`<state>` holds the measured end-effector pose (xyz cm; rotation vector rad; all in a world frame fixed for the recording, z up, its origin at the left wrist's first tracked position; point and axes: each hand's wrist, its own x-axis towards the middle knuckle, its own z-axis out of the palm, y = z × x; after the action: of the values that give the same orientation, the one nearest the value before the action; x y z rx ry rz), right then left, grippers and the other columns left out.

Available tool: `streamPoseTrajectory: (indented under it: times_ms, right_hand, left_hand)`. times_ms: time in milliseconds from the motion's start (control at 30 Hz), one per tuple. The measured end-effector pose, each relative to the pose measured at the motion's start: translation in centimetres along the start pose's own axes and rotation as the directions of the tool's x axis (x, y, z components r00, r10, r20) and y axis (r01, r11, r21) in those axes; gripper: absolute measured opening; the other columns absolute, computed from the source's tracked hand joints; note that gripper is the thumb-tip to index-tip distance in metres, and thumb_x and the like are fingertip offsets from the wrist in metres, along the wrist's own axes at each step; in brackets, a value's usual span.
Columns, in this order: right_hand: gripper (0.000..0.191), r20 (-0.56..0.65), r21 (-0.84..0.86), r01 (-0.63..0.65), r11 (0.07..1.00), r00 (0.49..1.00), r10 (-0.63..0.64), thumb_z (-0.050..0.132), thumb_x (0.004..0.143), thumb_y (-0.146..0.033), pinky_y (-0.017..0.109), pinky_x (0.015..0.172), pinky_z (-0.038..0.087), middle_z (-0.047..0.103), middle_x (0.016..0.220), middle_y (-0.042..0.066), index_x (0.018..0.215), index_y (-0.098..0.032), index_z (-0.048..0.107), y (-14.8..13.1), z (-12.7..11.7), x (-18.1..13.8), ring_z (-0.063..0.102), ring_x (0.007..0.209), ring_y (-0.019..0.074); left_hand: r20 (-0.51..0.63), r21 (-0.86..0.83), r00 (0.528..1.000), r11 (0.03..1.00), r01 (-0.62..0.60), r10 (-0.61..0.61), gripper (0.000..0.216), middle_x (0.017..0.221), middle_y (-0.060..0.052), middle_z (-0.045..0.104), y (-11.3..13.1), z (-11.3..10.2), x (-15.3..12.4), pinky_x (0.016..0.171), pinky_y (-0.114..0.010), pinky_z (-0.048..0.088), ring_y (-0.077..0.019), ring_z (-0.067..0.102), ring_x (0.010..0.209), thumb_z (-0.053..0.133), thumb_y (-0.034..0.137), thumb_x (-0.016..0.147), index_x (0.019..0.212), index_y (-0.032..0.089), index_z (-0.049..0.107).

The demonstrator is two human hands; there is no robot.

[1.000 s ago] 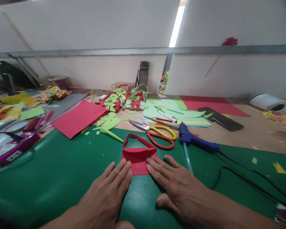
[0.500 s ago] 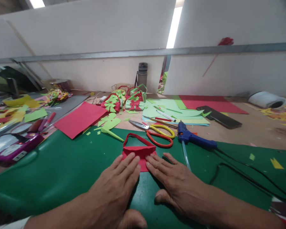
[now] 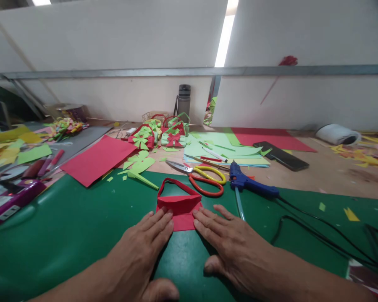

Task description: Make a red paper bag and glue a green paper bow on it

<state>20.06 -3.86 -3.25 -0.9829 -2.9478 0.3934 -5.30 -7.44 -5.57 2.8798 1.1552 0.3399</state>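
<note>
A small red paper bag (image 3: 183,221) with a strip handle lies on the green mat (image 3: 82,235), its handle pointing away from me. My left hand (image 3: 145,243) rests flat with outstretched fingers on the bag's left side. On its right side lie the fingertips of my right hand (image 3: 223,237), fingers straight and thumb spread out. Neither hand grips anything. Just beyond the bag are scissors (image 3: 206,179) with one yellow and one red handle loop. To their right sits a blue glue gun (image 3: 255,184) with a clear glue stick in it.
Finished small paper baskets (image 3: 174,136) with bows stand at the back, before a grey bottle (image 3: 184,100). Red paper (image 3: 99,159) lies left, beside a purple power strip (image 3: 15,199). A black phone (image 3: 283,157) lies right. The glue gun's cord (image 3: 321,237) crosses the mat's right side.
My left hand has slid left toward the bag's edge, uncovering more of its middle. My right hand stays at the right side. The whole view has shifted slightly.
</note>
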Motion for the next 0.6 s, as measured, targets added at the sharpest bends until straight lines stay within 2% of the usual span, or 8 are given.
streamPoseTrajectory:
  times_ms: [100,200,267,400,467,533,600]
  right_hand:
    - [0.052,-0.006,0.016,0.008,1.0,1.0,-0.008,0.047,0.09,-0.043,0.048,0.109,0.024,0.044,0.141,0.016,0.131,-0.013,0.048,-0.1,-0.4,0.0,0.038,0.131,0.0276]
    - [0.043,-0.051,0.042,0.028,0.999,0.998,-0.026,0.049,0.089,-0.04,0.046,0.108,0.026,0.052,0.134,0.014,0.125,-0.016,0.053,-0.1,-0.7,0.0,0.044,0.126,0.0254]
    - [0.038,-0.082,0.061,0.042,0.997,0.996,-0.037,0.048,0.09,-0.039,0.045,0.107,0.027,0.056,0.129,0.012,0.121,-0.017,0.054,0.1,-0.9,0.2,0.047,0.123,0.024]
    - [0.019,-0.157,0.105,0.041,0.994,0.987,-0.024,0.046,0.092,-0.026,0.043,0.104,0.027,0.068,0.104,0.006,0.098,-0.019,0.063,0.8,-0.7,1.2,0.059,0.101,0.0186]
    - [0.02,-0.206,0.129,0.032,0.991,0.979,-0.005,0.046,0.092,-0.02,0.04,0.101,0.03,0.069,0.087,0.002,0.083,-0.019,0.064,1.2,-0.4,1.8,0.062,0.085,0.0153]
    - [0.019,-0.257,0.154,-0.013,0.988,0.965,0.053,0.048,0.091,-0.018,0.035,0.09,0.039,0.067,0.077,0.001,0.078,-0.019,0.063,1.7,-0.2,2.4,0.06,0.076,0.0144]
    - [0.011,-0.329,0.169,-0.088,0.982,0.934,0.141,0.053,0.087,-0.016,0.03,0.078,0.044,0.065,0.077,0.003,0.082,-0.017,0.063,2.0,-0.3,2.8,0.059,0.074,0.0157]
  left_hand:
    - [0.013,-0.068,0.995,0.993,0.099,-0.098,0.077,0.135,-0.017,0.05,-0.1,0.0,0.1,0.103,-0.048,0.038,-0.0308,0.045,0.126,0.045,0.066,0.079,0.132,0.01,0.044]
    - [0.035,-0.12,0.975,0.967,0.224,-0.221,0.063,0.126,-0.014,0.059,0.1,-0.9,0.8,0.099,-0.047,0.04,-0.0287,0.053,0.118,0.045,0.061,0.082,0.125,0.015,0.053]
    - [0.043,-0.144,0.965,0.954,0.261,-0.258,0.054,0.12,-0.011,0.062,0.3,-1.6,1.5,0.094,-0.043,0.043,-0.0262,0.057,0.11,0.047,0.057,0.084,0.119,0.018,0.056]
    - [0.04,-0.113,0.973,0.967,0.229,-0.226,0.057,0.114,-0.009,0.061,0.8,-2.5,3.1,0.088,-0.042,0.042,-0.0249,0.056,0.099,0.049,0.06,0.081,0.12,0.019,0.054]
    - [0.056,-0.069,0.979,0.977,0.201,-0.197,0.062,0.11,-0.009,0.06,1.1,-2.2,3.6,0.087,-0.044,0.04,-0.0263,0.053,0.095,0.045,0.067,0.079,0.119,0.021,0.055]
    - [0.052,-0.02,0.982,0.983,0.182,-0.181,0.068,0.108,-0.01,0.058,1.2,-1.5,3.8,0.089,-0.049,0.037,-0.0283,0.05,0.095,0.039,0.072,0.077,0.117,0.021,0.057]
    - [0.032,0.02,0.984,0.984,0.176,-0.177,0.073,0.11,-0.011,0.057,1.2,-0.7,3.8,0.094,-0.055,0.031,-0.03,0.047,0.097,0.034,0.075,0.076,0.119,0.02,0.056]
